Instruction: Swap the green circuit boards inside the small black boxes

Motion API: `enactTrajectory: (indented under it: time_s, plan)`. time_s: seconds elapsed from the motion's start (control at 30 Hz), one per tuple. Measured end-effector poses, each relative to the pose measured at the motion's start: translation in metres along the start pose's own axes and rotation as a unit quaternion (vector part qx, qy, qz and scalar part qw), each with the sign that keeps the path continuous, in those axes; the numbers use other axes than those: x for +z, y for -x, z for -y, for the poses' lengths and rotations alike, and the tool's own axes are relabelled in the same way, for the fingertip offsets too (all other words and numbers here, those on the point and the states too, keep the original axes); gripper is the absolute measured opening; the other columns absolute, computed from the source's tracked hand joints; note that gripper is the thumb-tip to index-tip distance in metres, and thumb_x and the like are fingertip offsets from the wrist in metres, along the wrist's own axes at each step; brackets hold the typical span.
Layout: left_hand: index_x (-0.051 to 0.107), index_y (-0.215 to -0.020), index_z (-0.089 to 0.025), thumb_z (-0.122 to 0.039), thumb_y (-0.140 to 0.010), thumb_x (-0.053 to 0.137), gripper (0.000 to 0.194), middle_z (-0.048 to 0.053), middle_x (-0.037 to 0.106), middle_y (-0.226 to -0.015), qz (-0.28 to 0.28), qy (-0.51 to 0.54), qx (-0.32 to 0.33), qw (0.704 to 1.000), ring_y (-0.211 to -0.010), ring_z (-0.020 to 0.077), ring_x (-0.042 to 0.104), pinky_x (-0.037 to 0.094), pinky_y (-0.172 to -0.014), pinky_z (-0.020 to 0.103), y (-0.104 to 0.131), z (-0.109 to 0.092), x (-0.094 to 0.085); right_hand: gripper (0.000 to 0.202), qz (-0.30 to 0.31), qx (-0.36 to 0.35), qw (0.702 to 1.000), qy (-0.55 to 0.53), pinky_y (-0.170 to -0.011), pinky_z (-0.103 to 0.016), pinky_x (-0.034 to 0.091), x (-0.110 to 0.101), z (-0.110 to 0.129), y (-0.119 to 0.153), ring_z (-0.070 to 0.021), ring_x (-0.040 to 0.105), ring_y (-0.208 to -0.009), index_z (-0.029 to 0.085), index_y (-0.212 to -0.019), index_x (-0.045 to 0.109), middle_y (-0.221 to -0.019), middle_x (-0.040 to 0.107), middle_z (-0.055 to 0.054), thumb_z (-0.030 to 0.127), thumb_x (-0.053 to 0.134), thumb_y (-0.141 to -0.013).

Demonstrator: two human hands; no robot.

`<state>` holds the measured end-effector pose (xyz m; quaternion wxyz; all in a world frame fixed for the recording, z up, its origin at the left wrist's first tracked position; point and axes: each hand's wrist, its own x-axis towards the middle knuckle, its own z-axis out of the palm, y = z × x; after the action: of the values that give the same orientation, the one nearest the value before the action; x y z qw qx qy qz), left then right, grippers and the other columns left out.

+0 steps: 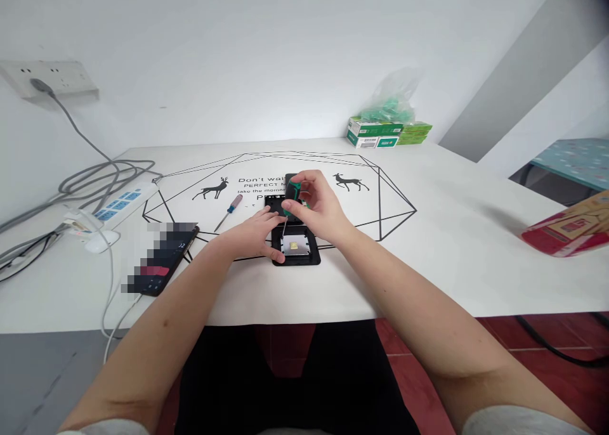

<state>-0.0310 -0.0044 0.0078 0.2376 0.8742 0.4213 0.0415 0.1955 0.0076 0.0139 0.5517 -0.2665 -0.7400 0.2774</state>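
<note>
My right hand (320,208) is wrapped round the black-and-green handle of a screwdriver (294,197). The thin shaft points down at the left edge of a silver plate (302,247) with a yellowish square in its middle. That plate sits inside an open black plastic case (314,260) lying flat on the table. My left hand (254,235) holds the case at its left side, thumb on the near left corner and fingers towards the far end. Whether the screwdriver tip sits in a screw is too small to tell. More black parts (273,202) lie just behind, partly hidden by my hands.
A second screwdriver (230,211) with a purple-and-blue handle lies left of my hands, near tiny loose pieces. Further left are a phone (166,264), a power strip (124,203) and cables. Green-and-white boxes (374,134) stand at the back; a red package (566,232) is right.
</note>
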Motion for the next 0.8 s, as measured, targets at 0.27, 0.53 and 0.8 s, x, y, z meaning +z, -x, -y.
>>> enactTrajectory:
  time_s: [0.27, 0.53, 0.8]
  plan:
    - [0.040, -0.172, -0.029, -0.077, -0.077, 0.086, 0.116, 0.013, 0.028, -0.184, 0.014, 0.004, -0.037, 0.999, -0.173, 0.0448, 0.006, 0.023, -0.135, 0.062, 0.0025, -0.0037, -0.0016, 0.036, 0.032, 0.018, 0.996, -0.083, -0.109, -0.053, 0.062, -0.0007, 0.0000, -0.0011, -0.0252, 0.069, -0.129, 0.032, -0.133, 0.052, -0.138, 0.068, -0.009, 0.029, 0.061, -0.098]
    - [0.031, -0.177, -0.031, -0.087, -0.079, 0.077, 0.122, 0.015, 0.008, -0.188, 0.042, -0.029, -0.093, 0.994, -0.172, 0.0481, -0.005, 0.016, -0.134, 0.070, 0.0040, -0.0080, -0.0026, 0.044, 0.012, -0.003, 0.999, 0.041, -0.096, -0.050, 0.067, -0.0037, -0.0019, -0.0020, -0.0252, 0.063, -0.118, 0.035, -0.144, 0.065, -0.133, 0.058, -0.010, 0.023, 0.051, -0.103]
    - [0.034, -0.175, -0.034, -0.087, -0.078, 0.079, 0.119, 0.015, 0.011, -0.188, 0.020, -0.019, -0.074, 0.997, -0.172, 0.0486, 0.009, 0.021, -0.133, 0.068, 0.0041, -0.0004, 0.0009, 0.033, 0.008, 0.012, 1.000, -0.026, -0.090, -0.043, 0.067, 0.0000, 0.0003, -0.0021, -0.0207, 0.065, -0.104, 0.033, -0.135, 0.066, -0.132, 0.061, -0.008, 0.037, 0.062, -0.103]
